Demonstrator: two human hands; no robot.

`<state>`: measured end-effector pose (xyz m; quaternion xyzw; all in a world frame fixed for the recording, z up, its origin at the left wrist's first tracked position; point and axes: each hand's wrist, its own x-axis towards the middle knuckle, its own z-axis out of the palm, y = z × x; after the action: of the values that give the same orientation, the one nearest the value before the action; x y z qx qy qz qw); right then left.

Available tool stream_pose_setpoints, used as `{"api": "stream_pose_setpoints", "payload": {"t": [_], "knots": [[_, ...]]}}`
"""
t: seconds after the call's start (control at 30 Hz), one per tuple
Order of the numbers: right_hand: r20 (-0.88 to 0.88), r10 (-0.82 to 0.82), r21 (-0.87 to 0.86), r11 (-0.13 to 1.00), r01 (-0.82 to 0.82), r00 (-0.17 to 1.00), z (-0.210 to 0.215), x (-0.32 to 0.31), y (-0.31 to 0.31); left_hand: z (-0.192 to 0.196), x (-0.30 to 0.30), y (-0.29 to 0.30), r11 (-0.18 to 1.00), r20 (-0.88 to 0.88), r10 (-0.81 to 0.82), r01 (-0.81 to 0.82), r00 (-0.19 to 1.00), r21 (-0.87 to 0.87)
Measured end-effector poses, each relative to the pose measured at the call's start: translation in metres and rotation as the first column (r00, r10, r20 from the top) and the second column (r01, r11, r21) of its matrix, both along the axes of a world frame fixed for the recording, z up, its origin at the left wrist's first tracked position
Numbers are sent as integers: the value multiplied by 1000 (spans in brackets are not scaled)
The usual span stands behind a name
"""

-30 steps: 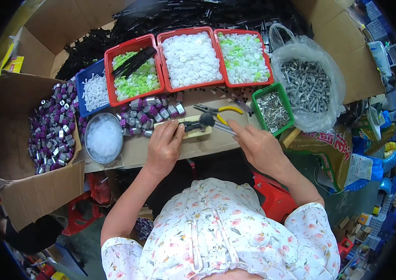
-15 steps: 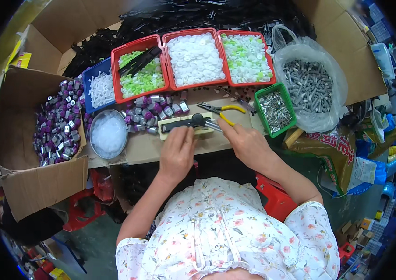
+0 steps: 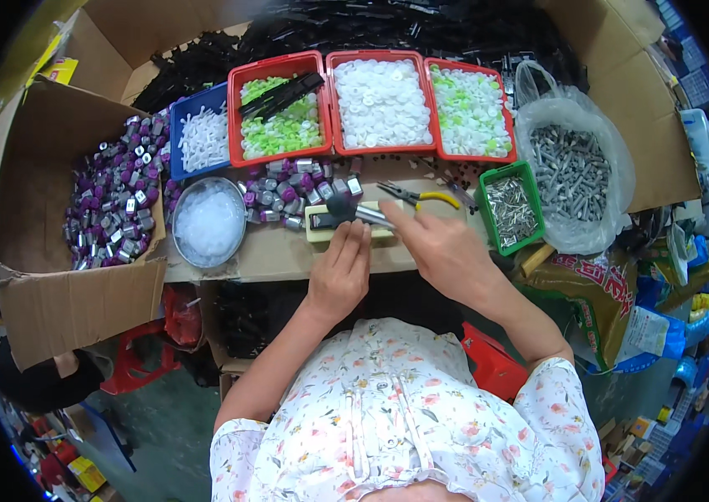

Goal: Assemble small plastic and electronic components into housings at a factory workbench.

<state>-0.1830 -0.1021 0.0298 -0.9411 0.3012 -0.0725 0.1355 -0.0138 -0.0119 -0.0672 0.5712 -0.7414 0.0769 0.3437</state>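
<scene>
Cream block [image 3: 318, 235] sits at near edge of table [image 3: 283, 261], left of green bin [image 3: 524, 243]. Your right hand [image 3: 448, 253] holds hammer [image 3: 374, 217]; left hand [image 3: 339, 274] narrow at block, cannot tell whether pinching anything. Brace block, strike squarely, fingers clear.

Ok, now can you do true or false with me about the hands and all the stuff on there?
1. The right hand holds a dark-headed tool. True.
2. The left hand holds the yellow-handled pliers. False: the pliers lie on the work surface, and the left hand is at the cream block.
3. Three red trays stand side by side. True.
4. The green box is full of purple pieces. False: the green box holds silvery pieces.
5. The round bowl is right of the cream block. False: the round bowl is to its left.
6. The see-through bag has grey pieces in it. True.
</scene>
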Motion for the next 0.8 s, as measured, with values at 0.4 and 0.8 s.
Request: {"api": "stream_pose_setpoints", "payload": {"t": [0.4, 0.8], "knots": [[393, -76, -29, 995, 95, 916, -8, -15, 2, 8, 17, 1, 1000, -104, 12, -15, 995, -25], [-11, -159, 136, 978, 159, 987, -21, -44, 6, 13, 11, -16, 999, -28, 1, -2, 1000, -50]]}}
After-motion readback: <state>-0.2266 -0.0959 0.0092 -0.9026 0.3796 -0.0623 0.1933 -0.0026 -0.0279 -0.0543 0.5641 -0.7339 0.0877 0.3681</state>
